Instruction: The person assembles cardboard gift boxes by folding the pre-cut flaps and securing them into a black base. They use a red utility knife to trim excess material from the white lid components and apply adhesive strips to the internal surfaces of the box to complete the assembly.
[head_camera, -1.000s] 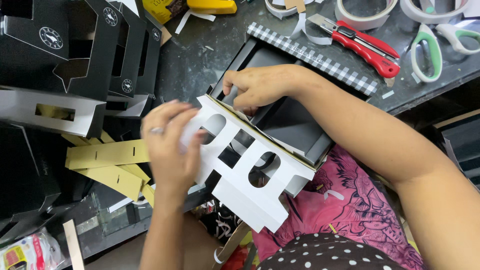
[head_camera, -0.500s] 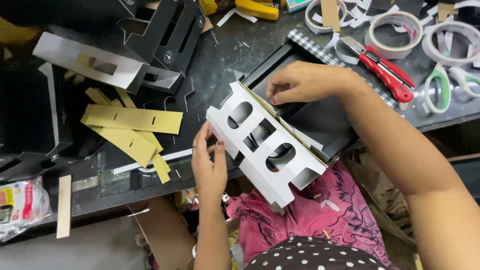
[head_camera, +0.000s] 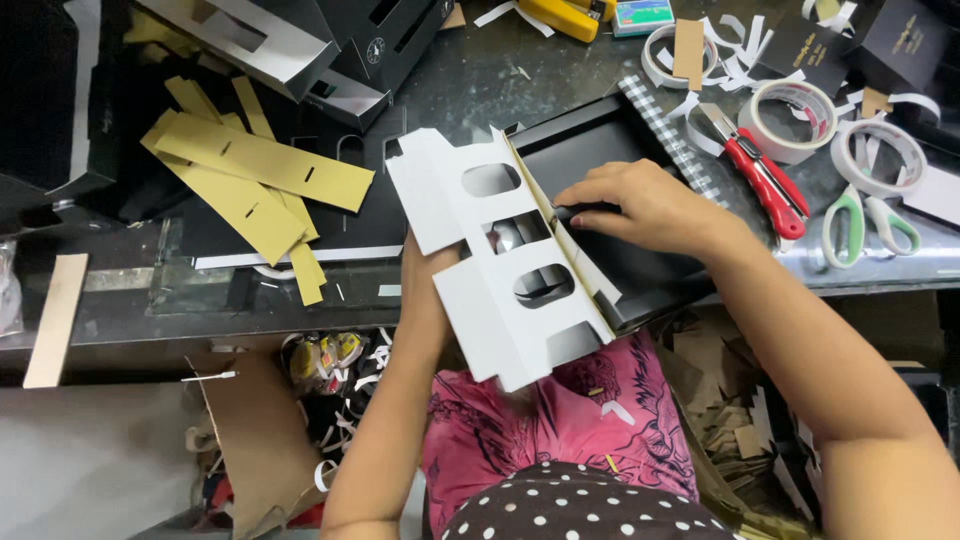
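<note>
Since half a second ago, the white die-cut flap (head_camera: 480, 270) has swung round to lie flatter and more lengthwise, and the left hand (head_camera: 425, 290) has slid under it, now mostly hidden behind the card. White flap: stiff board with three oval cut-outs and notched edges, hinged along the left wall of a shallow black box tray (head_camera: 600, 180) that sits at the near edge of the dark surface (head_camera: 470, 90), partly overhanging the person's lap. Left hand props the flap from below; its grip cannot be made out. Right hand (head_camera: 640, 205) lies inside the tray, fingers curled and pressing down at the fold where flap meets tray wall. Checked black-and-white strip (head_camera: 665, 130) runs along the tray's far right side. Right of that: red-handled utility knife (head_camera: 755, 170), rolls of white tape (head_camera: 800, 115), green-handled scissors (head_camera: 860, 220), loose white paper trimmings. Far right corner: small black boxes with gold print (head_camera: 900, 40). Left of the tray: fan of mustard-yellow slotted card strips (head_camera: 250, 170) lying on flat black sheets. Far left and top: folded black cartons with grey insides (head_camera: 300, 50), one bearing a small round white emblem. Yellow tool (head_camera: 560, 15) at the top edge. Pale wooden strip (head_camera: 55, 320) at the near left edge of the surface.
</note>
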